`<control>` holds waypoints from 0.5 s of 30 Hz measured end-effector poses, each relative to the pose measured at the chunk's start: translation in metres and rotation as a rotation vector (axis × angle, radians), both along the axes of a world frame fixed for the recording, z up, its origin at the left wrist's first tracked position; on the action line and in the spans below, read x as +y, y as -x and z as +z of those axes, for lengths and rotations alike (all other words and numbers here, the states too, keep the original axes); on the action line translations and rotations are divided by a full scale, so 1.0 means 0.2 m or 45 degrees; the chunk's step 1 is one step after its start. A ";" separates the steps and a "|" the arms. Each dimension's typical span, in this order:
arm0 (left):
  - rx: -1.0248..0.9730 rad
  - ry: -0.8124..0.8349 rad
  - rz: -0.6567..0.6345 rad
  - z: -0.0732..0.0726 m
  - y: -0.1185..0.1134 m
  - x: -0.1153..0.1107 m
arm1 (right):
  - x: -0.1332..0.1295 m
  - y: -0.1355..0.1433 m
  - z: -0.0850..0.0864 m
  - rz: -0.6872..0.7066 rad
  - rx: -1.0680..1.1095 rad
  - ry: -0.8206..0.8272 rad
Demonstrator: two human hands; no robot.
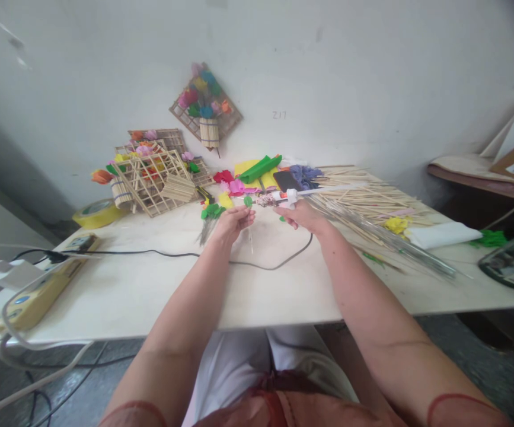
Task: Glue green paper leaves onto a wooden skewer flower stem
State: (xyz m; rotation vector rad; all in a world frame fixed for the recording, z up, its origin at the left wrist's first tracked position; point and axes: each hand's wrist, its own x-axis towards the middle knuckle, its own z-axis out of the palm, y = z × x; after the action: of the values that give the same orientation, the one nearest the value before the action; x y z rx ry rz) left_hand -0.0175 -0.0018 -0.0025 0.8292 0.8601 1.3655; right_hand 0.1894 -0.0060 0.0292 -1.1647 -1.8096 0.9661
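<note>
In my left hand [238, 220], pinched between the fingertips, is a small green paper flower [248, 201] on a thin wire stem that hangs below the fingers. My right hand [303, 216] is wrapped around a white hot glue gun [289, 197] with a glue stick out of its back. The gun's nozzle points left, close to the green flower; whether they touch I cannot tell. Just left of my left hand lie several green flowers [213, 211] with dark wire stems. Crepe paper sheets, one a green roll [261, 169], lie behind both hands.
Wooden lattice frames with flowers [150, 178] lean at the back left, beside yellow tape [98, 213]. A black cable [150, 251] crosses the table from a power strip [45, 287]. Bamboo sticks [372, 198] and wires [385, 240] spread rightward. A finished flower lattice [206, 107] hangs on the wall.
</note>
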 end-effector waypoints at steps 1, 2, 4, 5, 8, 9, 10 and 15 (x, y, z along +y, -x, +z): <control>0.000 0.002 0.000 0.00 0.00 0.00 | 0.00 0.00 0.00 -0.003 -0.004 0.009; -0.001 0.002 -0.001 0.00 0.00 0.00 | 0.00 0.00 0.00 -0.006 -0.007 0.017; -0.003 -0.001 -0.001 0.01 0.00 0.00 | 0.01 0.00 -0.01 -0.003 -0.015 0.024; -0.004 -0.002 0.001 0.01 0.00 0.00 | 0.01 0.00 -0.01 0.001 -0.020 0.020; -0.001 -0.008 0.002 0.00 0.00 0.00 | 0.01 0.00 -0.01 -0.003 -0.037 0.001; 0.002 -0.012 -0.002 0.00 0.00 0.00 | 0.01 0.00 -0.01 -0.014 -0.041 -0.003; 0.005 -0.017 -0.008 0.00 0.00 0.01 | 0.01 0.00 -0.01 -0.030 -0.043 -0.007; 0.008 -0.030 -0.018 -0.01 0.00 0.01 | -0.01 0.00 0.01 -0.087 -0.064 -0.023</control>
State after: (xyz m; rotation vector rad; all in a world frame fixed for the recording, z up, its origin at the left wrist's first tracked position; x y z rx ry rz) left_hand -0.0181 0.0002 -0.0044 0.8569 0.8425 1.3636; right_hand 0.1887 -0.0071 0.0309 -1.2416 -1.8022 0.8868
